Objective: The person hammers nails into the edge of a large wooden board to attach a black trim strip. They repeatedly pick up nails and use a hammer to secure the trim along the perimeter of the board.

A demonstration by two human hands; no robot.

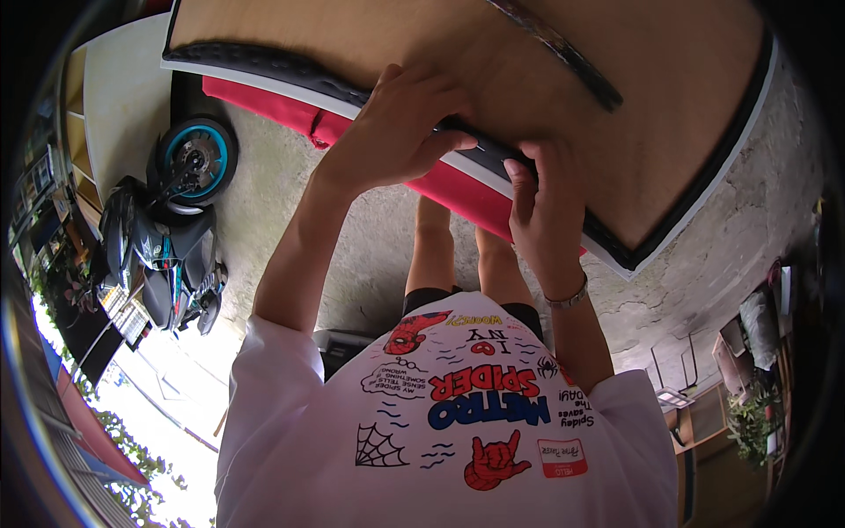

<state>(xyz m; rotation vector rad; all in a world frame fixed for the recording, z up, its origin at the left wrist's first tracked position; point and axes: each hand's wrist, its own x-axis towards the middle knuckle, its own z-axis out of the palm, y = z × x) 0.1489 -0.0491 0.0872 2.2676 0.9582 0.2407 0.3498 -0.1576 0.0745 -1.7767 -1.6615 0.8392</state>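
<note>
A large tan board (pixel 352 31) with a white edge lies before me, and a black strip (pixel 290 66) runs along its border. The strip looks loose and rippled towards the left. My left hand (pixel 409 123) is bent over the near edge, its thumb and fingers closed about the strip. A little to the right, my right hand (pixel 547 189) pinches the same strip between thumb and fingers. A short stretch of strip shows between the two thumbs; the fingertips are partly hidden. On the board beyond my hands rests a dark, paint-marked flat bar (pixel 563 57).
Red padded material (pixel 466 198) sits under the board's near edge. A motorcycle (pixel 172 238) with a blue-rimmed wheel stands at the left on the concrete floor (pixel 273 176). Plants (pixel 753 422) and assorted items line the right side.
</note>
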